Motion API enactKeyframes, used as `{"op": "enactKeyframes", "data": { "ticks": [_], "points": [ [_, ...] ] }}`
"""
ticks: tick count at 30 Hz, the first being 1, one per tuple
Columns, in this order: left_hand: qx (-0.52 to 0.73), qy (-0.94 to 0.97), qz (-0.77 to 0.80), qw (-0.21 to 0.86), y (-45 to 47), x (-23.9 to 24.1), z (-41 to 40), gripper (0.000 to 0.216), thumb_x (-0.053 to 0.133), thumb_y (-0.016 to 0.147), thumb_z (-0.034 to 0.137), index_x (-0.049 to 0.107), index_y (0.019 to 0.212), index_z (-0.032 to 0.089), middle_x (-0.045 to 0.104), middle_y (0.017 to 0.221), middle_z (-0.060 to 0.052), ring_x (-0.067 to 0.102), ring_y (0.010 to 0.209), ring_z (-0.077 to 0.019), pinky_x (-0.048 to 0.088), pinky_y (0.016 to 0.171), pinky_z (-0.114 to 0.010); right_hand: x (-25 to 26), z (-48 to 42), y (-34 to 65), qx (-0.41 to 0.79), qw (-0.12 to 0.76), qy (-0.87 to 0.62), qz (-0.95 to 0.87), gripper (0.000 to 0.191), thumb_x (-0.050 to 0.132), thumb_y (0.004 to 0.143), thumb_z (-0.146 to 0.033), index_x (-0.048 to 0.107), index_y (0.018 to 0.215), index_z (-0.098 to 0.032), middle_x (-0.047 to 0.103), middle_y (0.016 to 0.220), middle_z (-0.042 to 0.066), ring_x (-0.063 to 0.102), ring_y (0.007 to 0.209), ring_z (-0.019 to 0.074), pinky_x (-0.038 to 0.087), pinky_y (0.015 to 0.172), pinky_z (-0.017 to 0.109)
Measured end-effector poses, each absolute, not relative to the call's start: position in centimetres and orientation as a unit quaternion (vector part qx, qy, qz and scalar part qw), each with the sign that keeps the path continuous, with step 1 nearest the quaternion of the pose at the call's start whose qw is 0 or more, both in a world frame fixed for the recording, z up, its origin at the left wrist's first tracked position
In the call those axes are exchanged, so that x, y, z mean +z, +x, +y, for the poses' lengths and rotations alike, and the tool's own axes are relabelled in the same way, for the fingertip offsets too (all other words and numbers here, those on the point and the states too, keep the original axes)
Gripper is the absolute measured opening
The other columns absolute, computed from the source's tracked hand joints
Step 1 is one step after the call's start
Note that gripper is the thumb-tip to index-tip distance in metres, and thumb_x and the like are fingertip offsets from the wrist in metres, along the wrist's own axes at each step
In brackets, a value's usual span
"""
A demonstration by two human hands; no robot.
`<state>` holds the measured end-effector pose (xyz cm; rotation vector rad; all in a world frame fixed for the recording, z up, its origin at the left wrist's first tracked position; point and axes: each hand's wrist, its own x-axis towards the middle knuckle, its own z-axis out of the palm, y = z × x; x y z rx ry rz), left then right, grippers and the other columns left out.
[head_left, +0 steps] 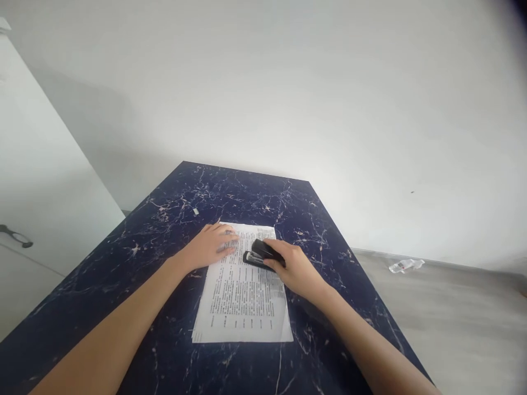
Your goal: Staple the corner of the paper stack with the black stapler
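Observation:
Printed sheets of paper (242, 296) lie on the dark blue marbled table in front of me. My left hand (212, 245) rests flat on their upper left part, fingers spread. A black stapler (265, 249) is held in my right hand (294, 266), with the thumb on the near side and fingers over its back. Its jaws point left and stand apart, above the upper right part of the paper. Whether the stapler touches the paper I cannot tell. The palm hides its rear end.
A small whitish piece (196, 211) lies on the table (234, 192) beyond my left hand. White wall (288, 99) stands behind the table. At left is a white cabinet (41, 164) with a dark handle (16, 237). Crumpled clear plastic (406, 266) lies on the floor at right.

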<state>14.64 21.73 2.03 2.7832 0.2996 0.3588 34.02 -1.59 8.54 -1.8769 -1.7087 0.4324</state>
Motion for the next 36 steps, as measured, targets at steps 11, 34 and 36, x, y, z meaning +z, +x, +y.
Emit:
{"op": "enactKeyframes", "data": {
  "ticks": [11,34,36],
  "points": [
    [0.115,0.964,0.087,0.221,15.3,3.1,20.0,0.077,0.066,0.082,0.072,0.053,0.144,0.028,0.05,0.154,-0.01,0.046,0.141,-0.035,0.023,0.123,-0.055,4.8,0.9,38.2,0.335,0.435,-0.612,-0.57,0.045,0.067,0.094,-0.045,0.068,0.133,-0.024,0.067,0.136,0.01,0.062,0.125,0.0305,0.045,0.11,0.049],
    [0.143,0.864,0.163,0.453,15.3,2.9,20.1,0.078,0.083,0.073,0.056,0.055,0.141,0.031,0.052,0.151,-0.013,0.051,0.136,-0.0393,0.044,0.109,-0.054,2.8,0.9,37.5,0.19,0.408,-0.653,-0.609,0.033,0.073,0.089,-0.031,0.073,0.121,-0.023,0.077,0.106,0.006,0.073,0.092,0.0255,0.06,0.085,0.043],
    [0.19,0.802,0.165,0.542,15.5,3.1,20.2,0.059,0.071,0.087,0.054,0.057,0.138,0.03,0.052,0.152,-0.012,0.05,0.139,-0.0354,0.042,0.113,-0.053,2.3,0.9,36.9,0.077,0.418,-0.632,-0.648,0.034,0.066,0.092,-0.021,0.07,0.126,-0.023,0.076,0.115,0.007,0.072,0.104,0.0261,0.06,0.091,0.044]
  ]
}}
